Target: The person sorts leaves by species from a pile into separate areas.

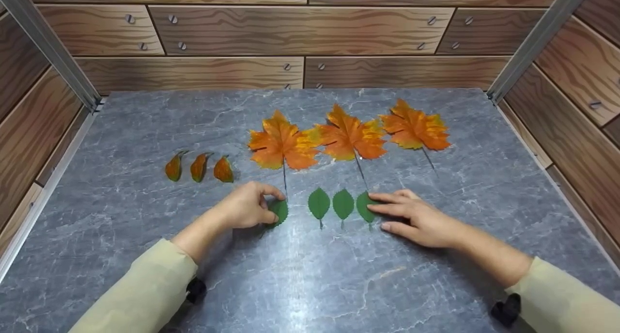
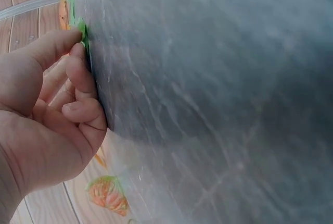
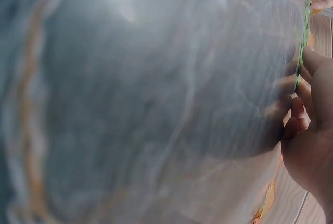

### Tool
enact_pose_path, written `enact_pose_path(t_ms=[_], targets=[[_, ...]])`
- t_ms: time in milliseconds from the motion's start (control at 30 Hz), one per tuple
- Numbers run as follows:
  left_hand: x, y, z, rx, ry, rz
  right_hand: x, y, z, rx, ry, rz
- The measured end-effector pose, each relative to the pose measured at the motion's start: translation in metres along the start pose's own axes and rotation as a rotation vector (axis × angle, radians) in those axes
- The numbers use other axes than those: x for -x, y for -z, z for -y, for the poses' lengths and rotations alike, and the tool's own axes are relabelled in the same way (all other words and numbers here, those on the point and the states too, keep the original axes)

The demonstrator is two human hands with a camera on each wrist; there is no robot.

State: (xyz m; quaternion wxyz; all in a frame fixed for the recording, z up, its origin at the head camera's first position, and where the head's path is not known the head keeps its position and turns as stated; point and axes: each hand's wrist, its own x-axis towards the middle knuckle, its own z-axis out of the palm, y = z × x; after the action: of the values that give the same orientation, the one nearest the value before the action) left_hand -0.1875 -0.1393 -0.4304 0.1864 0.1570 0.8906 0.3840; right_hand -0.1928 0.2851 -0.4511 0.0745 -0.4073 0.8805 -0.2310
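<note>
My left hand [image 1: 248,206] pinches the edges of a green leaf [image 1: 280,212] between thumb and forefinger, low at the tabletop. In the left wrist view, the other fingers of that hand [image 2: 57,88] are curled. To the right, two more green leaves, one [image 1: 319,203] and another [image 1: 343,204], lie side by side with stems toward me. Fairly straight fingers of my right hand [image 1: 421,216] rest on the right edge of a further green leaf [image 1: 366,207], partly covering it. In the right wrist view this hand [image 3: 312,114] is seen from the side.
Three orange maple leaves, at left [image 1: 282,144], middle [image 1: 349,135] and right [image 1: 415,127], lie behind the green ones, stems toward me. Three small curled brown-orange leaves [image 1: 198,168] lie in a row at left. Wood-patterned walls [image 1: 300,30] enclose the grey marbled table [image 1: 339,284].
</note>
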Motion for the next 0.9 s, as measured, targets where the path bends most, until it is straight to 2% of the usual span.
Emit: enact_pose_path(t_ms=[233,367,433,533,700,800,900], targets=[[0.002,-0.004,-0.002,-0.123,-0.074,-0.065,0.001,-0.002,0.001,-0.001,-0.001,0.003],[0.006,-0.009,-0.004,-0.113,-0.081,-0.080,0.000,-0.002,0.000,-0.002,-0.003,0.007],[0.008,-0.011,-0.005,-0.062,-0.076,-0.088,0.000,-0.001,0.001,-0.003,-0.006,0.011],[0.009,-0.015,-0.007,0.061,-0.070,-0.114,-0.001,0.000,0.001,-0.002,-0.004,0.014],[0.005,-0.019,-0.013,0.263,-0.025,-0.171,-0.001,0.001,0.001,-0.007,0.004,0.007],[0.001,-0.022,-0.017,0.321,-0.006,-0.201,0.000,0.001,0.001,-0.007,0.009,0.001],[-0.002,-0.024,-0.020,0.323,0.000,-0.218,0.000,0.001,0.001,0.000,0.010,-0.002]])
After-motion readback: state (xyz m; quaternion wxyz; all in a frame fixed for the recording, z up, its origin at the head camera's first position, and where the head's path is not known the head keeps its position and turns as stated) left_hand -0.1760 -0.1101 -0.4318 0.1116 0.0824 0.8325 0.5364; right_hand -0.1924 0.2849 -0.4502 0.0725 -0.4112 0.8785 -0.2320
